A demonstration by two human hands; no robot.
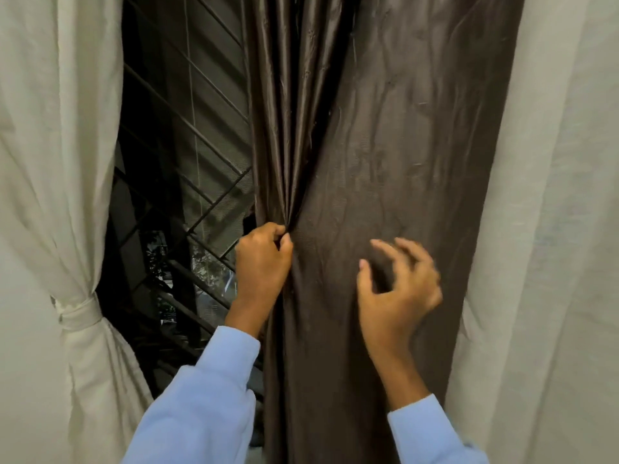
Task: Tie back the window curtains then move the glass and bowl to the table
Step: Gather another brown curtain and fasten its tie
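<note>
A dark brown curtain (395, 155) hangs down the middle of the view. My left hand (263, 262) is shut on its left edge, and the cloth bunches into pleats above my fist. My right hand (398, 289) hovers in front of the flat brown cloth with its fingers spread and curled, holding nothing; it is blurred. At the left, a cream curtain (57, 162) is gathered and bound with a cream tie band (78, 313). No glass, bowl or table is in view.
Between the cream curtain and the brown one, a dark window (181, 155) with a diagonal metal grille shows, with foliage outside low down. A second cream curtain (556, 229) hangs loose at the right.
</note>
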